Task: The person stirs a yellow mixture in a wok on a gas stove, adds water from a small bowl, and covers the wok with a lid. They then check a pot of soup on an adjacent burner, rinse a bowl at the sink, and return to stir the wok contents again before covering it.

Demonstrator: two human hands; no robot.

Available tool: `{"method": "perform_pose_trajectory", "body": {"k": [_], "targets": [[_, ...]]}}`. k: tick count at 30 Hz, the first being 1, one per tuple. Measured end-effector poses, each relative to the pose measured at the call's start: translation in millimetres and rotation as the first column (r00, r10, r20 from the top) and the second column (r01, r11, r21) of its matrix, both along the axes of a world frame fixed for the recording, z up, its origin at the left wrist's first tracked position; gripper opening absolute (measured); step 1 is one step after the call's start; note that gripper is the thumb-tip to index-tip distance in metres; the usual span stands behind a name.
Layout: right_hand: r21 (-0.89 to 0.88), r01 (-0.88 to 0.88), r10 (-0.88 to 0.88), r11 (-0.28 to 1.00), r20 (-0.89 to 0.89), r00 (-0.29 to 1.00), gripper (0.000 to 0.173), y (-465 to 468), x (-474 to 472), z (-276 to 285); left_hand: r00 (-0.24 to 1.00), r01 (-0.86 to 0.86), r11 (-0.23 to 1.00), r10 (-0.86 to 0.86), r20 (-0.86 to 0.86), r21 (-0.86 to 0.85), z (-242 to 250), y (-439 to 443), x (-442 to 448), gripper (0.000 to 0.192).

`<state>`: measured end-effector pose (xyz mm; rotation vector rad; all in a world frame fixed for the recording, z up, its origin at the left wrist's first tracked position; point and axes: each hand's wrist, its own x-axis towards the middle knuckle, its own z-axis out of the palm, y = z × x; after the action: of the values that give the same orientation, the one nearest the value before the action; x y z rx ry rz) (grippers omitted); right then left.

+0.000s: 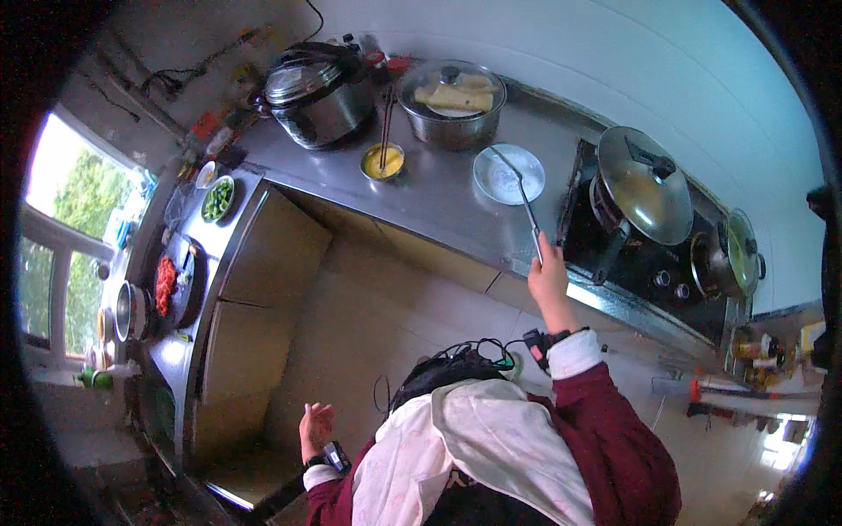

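Note:
My right hand (548, 279) grips the handle of a metal cooking utensil (528, 200), whose far end rests in a shallow whitish bowl (487, 177) on the steel counter. Right of the bowl, a wok with a domed glass lid (641, 191) stands on the black gas stove. My left hand (317, 426) hangs low beside my body, fingers apart and slightly curled, holding nothing. A small bowl of yellow liquid (393, 162), which looks like beaten egg, has chopsticks (385, 125) standing in it, left of the whitish bowl.
Behind stand a glass-lidded steel pot (454, 128) and a large lidded cooker (329, 108). A second lidded pan (742, 253) sits at the stove's right. On the left counter are a bowl of chopped greens (218, 199), red meat (166, 284) on a dark board and a metal pot (129, 311).

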<state>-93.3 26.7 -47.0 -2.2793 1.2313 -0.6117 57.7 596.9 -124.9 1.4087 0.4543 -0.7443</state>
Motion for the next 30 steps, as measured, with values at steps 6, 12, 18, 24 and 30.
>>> {"method": "perform_pose_trajectory", "body": {"k": [6,12,18,24,30], "targets": [[-0.086,0.128,-0.147,0.988,-0.266,0.953,0.057,3,46,0,0.991,-0.088,0.996,0.084,-0.101,-0.034,-28,67,44,0.038],[-0.089,0.179,-0.198,0.98,-0.303,0.932,0.056,-14,71,-12,0.989,-0.097,0.989,0.083,-0.119,-0.115,-32,60,71,0.036],[-0.008,0.259,-0.249,0.966,-0.313,0.917,0.055,-49,68,-25,0.986,-0.137,0.978,0.118,-0.12,-0.159,-24,32,81,0.035],[-0.07,0.193,-0.204,0.979,-0.192,0.96,0.056,-43,35,-58,0.981,-0.148,0.969,0.119,-0.155,-0.196,-13,25,86,0.034],[-0.203,0.136,-0.167,0.97,-0.146,0.975,0.052,-36,12,-74,0.982,-0.127,0.989,0.115,-0.149,-0.07,5,24,86,0.031]]}}
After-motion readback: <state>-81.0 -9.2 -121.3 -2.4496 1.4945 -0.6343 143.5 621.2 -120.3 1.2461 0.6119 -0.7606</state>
